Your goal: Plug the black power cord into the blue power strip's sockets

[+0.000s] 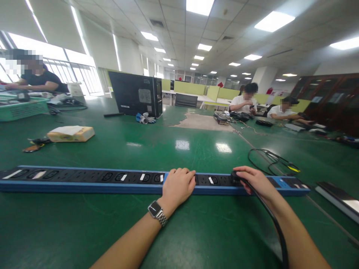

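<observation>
The fingers of the right hand (254,181) are pinched narrow on 1 black plug (235,177), its cable (269,213) running back toward the wearer. The plug meets the upward socket face of the power strip (151,187); whether it is seated cannot be told. The strip's long axis runs left to right along the green surface (67,228), crosswise to the reach. Of the 2 hands, the right is nearer the strip's right end. The left hand (178,186) rests palm-down over the strip, left of the plug, fingers close together; whether they grip it is unclear. Beyond, at right, lies a looped cord (269,161).
</observation>
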{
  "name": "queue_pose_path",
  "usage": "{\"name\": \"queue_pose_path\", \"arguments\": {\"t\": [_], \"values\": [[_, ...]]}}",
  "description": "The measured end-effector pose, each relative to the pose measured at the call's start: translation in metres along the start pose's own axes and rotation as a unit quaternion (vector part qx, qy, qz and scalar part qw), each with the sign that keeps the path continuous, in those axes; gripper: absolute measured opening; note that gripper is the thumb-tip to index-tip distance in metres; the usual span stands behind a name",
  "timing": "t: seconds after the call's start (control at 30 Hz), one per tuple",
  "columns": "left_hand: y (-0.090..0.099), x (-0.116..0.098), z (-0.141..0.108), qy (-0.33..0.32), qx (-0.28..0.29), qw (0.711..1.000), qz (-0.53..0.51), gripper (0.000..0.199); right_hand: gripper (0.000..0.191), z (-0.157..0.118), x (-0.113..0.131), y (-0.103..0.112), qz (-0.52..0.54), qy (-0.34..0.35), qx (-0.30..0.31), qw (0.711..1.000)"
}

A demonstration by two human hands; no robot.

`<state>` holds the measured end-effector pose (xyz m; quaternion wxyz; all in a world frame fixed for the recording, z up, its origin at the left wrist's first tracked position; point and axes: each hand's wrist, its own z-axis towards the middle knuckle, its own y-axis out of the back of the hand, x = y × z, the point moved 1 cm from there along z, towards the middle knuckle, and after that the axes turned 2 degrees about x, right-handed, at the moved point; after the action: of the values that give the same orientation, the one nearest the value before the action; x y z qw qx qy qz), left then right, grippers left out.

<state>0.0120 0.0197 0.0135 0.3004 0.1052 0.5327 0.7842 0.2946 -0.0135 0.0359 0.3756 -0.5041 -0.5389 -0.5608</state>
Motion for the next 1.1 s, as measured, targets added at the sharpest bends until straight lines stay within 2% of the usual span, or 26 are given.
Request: {"name": "queue_pose_path", "arguments": {"t": [0.17,0.27,0.47,0.67,0.77,0.9,1.1], "values": [[0.001,0.0,0.0,0.0,0.0,1.0,-0.001,0.031,0.046,-0.004,-0.004,0.035,0.003,-0.005,-0.028,1.0],[0.001,0.0,0.0,-0.001,0.0,1.0,-0.002,0.031,0.045,-0.003,-0.01,0.045,-0.02,-0.009,-0.036,0.999],[-0.001,0.0,0.0,-0.001,0.0,1.0,0.006,0.03,0.049,0.004,-0.019,0.044,-0.018,-0.006,-0.012,1.0],[0.0,0.001,0.0,-0.001,0.0,1.0,0.009,0.031,0.049,0.006,-0.026,0.053,-0.028,-0.04,-0.027,0.998],[0.0,0.001,-0.001,-0.004,0.0,1.0,0.01,0.031,0.048,0.004,-0.029,0.056,-0.041,-0.048,-0.008,0.998],[-0.001,0.001,-0.001,-0.005,-0.001,1.0,0.011,0.031,0.051,0.005,-0.031,0.054,-0.054,-0.061,0.021,0.996],[-0.003,0.001,0.0,-0.004,-0.002,1.0,0.01,0.031,0.059,0.001,-0.032,0.049,-0.025,-0.093,0.009,0.995]]}}
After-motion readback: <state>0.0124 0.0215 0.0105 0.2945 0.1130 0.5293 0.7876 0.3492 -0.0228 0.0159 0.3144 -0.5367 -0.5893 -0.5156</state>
